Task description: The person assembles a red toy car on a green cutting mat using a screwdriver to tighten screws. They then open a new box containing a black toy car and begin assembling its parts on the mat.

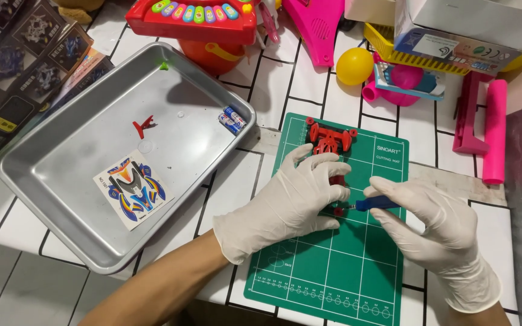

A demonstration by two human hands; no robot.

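Your gloved left hand (285,202) presses down over a red toy car chassis (331,140) on the green cutting mat (333,265), fingers curled together across its near half so that only the far end, with its bumper and rollers, shows beyond your fingertips. The chassis lies with its long axis running away from you, up the mat. Your right hand (436,232) comes in from the right, its grip clamped on a small blue-handled screwdriver (377,203) pinched between thumb and fingers. The tool lies nearly level, its long axis crossing the mat from right to left, and its thin tip points at the chassis edge just under your left index finger; whether the tip is seated in a screw cannot be told, as your fingers hide the spot. So the chassis lies to the left of the tool hand and directly beneath the holding hand, which is the nearer of the two.

To the left on the white tiled counter (309,78) sits a metal tray (43,175) holding a sticker sheet (131,188), a small red part (142,126) and two batteries (232,119). Bright plastic toys, a yellow ball (354,65) and boxes crowd the far edge.
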